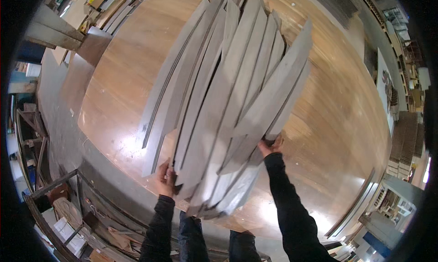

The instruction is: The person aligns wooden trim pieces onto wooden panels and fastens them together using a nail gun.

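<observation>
A thick, uneven pile of long grey boards [235,91] with slanted ends lies across a light wooden tabletop [123,75]. Their lengths run away from me, fanned and overlapping. At the pile's near left side, my left hand [165,179] has its fingers curled around the end of a grey board. My right hand [271,146] closes on the near end of another grey board [294,95] on the pile's right side. Its fingertips are partly hidden beneath that board. Some near ends in the middle reach past the table's front edge, by my legs.
A metal frame [54,184] holding scraps stands on the floor at lower left. Narrow strips [353,205] lie along the tabletop's right edge. More board stacks [331,4] are at the far right, and stacked panels [406,134] stand beyond the right side.
</observation>
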A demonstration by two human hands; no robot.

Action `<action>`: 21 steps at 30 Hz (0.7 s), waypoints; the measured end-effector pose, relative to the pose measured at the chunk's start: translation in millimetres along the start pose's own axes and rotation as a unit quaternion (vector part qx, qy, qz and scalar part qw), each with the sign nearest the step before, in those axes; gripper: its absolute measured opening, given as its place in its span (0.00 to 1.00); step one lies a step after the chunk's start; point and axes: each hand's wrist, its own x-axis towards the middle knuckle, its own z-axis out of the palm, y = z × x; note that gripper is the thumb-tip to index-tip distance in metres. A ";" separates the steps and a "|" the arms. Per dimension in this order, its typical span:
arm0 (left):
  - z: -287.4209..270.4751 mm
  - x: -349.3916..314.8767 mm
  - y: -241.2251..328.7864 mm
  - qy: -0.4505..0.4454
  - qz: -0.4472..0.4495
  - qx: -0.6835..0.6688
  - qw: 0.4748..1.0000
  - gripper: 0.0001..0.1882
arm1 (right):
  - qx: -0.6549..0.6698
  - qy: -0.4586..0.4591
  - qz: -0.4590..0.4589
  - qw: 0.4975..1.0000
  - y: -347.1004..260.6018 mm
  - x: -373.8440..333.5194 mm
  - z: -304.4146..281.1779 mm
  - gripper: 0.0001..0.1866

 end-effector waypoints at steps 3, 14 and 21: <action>-58.8 29.8 -13.5 0.022 0.028 0.009 0.999 0.15 | -0.144 -0.046 0.004 0.988 -5.1 -31.9 37.7 0.54; -165.5 112.3 -4.2 0.019 0.035 0.040 0.998 0.14 | 0.218 -0.125 -0.085 0.964 -13.0 -67.5 146.1 0.57; -264.4 122.1 32.6 0.102 -0.062 -0.018 0.993 0.19 | -0.506 -0.393 -0.160 0.751 -147.6 -76.8 80.5 0.45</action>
